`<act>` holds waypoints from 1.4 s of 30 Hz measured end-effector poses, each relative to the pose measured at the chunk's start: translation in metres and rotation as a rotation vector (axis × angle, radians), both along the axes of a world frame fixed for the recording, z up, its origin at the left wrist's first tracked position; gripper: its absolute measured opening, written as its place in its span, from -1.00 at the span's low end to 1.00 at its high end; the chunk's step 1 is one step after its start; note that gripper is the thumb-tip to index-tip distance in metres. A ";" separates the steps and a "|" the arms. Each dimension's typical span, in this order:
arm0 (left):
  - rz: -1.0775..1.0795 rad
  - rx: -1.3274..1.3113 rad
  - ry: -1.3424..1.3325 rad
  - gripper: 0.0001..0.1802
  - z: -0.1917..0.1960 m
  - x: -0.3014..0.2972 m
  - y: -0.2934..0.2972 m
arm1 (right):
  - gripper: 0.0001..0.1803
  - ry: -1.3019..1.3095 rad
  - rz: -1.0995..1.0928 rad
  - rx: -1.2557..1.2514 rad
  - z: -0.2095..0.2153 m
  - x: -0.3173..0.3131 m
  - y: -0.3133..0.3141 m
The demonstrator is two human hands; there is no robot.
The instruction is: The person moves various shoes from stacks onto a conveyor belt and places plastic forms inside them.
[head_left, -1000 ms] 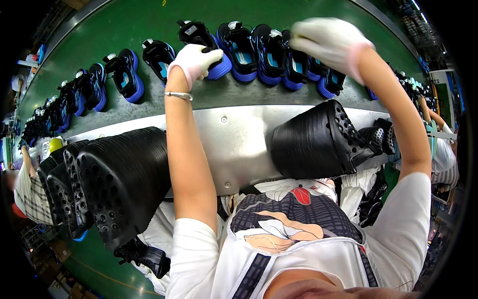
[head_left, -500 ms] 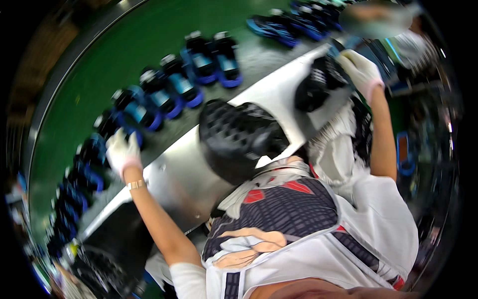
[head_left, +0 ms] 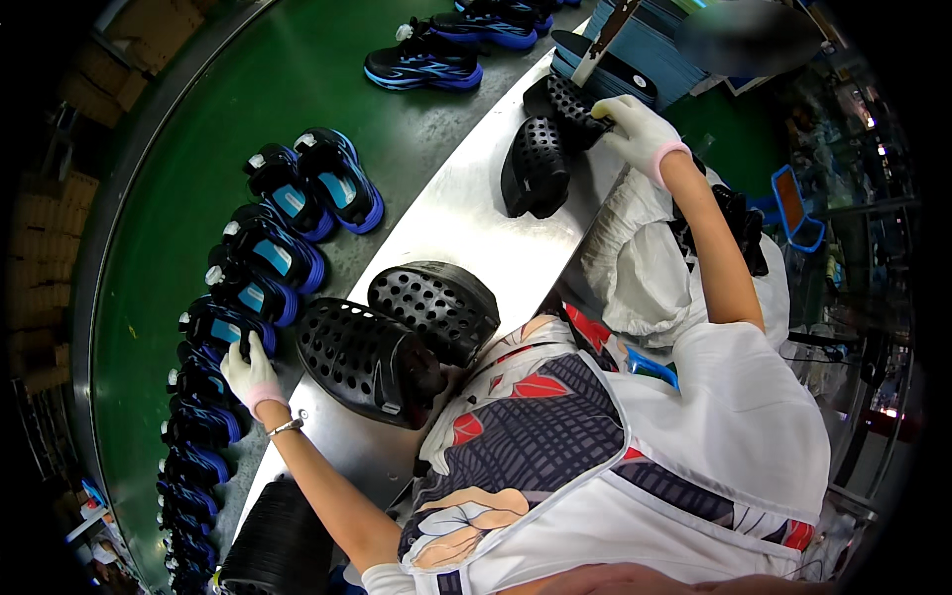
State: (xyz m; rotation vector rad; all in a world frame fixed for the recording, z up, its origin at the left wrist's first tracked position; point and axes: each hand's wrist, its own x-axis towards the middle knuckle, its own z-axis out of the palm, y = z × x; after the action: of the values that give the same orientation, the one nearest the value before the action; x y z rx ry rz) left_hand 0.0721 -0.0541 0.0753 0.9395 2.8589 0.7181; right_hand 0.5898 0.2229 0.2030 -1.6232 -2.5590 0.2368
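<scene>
My left hand [head_left: 250,375], in a white glove with a pink cuff, is at the near end of a black and blue sports shoe [head_left: 220,319]. Its fingertips lie on either side of the shoe's dark edge and appear to pinch it. At the far end of the metal ledge, my gloved right hand [head_left: 640,134] has its fingers closed on the edge of a black perforated plastic shoe form [head_left: 577,107]. Another such form [head_left: 535,164] stands beside that one. Two larger perforated forms [head_left: 367,357] [head_left: 436,302] lie side by side on the ledge between my arms.
A long row of similar shoes [head_left: 268,253] lines the green conveyor belt [head_left: 188,129], with more shoes [head_left: 421,64] farther along. The metal ledge [head_left: 436,218] runs along the belt. Stacked black pieces [head_left: 278,545] stand at its near end, blue-grey insoles [head_left: 650,45] at its far end.
The whole view has turned and sharpened, so shoes and ledge appear shifted leftward. Both hands stay at the same kinds of things, left at a shoe, right at the small forms.
</scene>
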 end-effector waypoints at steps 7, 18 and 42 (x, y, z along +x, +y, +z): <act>0.012 0.014 -0.098 -0.51 -0.007 -0.003 -0.006 | -0.67 -0.079 0.134 0.064 -0.001 0.002 0.016; -0.045 0.559 -0.371 -0.40 0.070 0.016 -0.018 | -0.66 0.242 0.430 0.262 0.094 -0.123 -0.035; -0.416 1.565 -1.168 -0.50 0.075 0.044 -0.044 | -0.54 -0.095 1.145 -0.269 0.093 -0.402 -0.179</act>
State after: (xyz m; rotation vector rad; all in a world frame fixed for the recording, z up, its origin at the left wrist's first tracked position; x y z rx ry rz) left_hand 0.1158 -0.0983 0.1502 0.6030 0.7475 2.3250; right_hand 0.1874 0.0439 0.2955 0.0020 -3.2997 0.5890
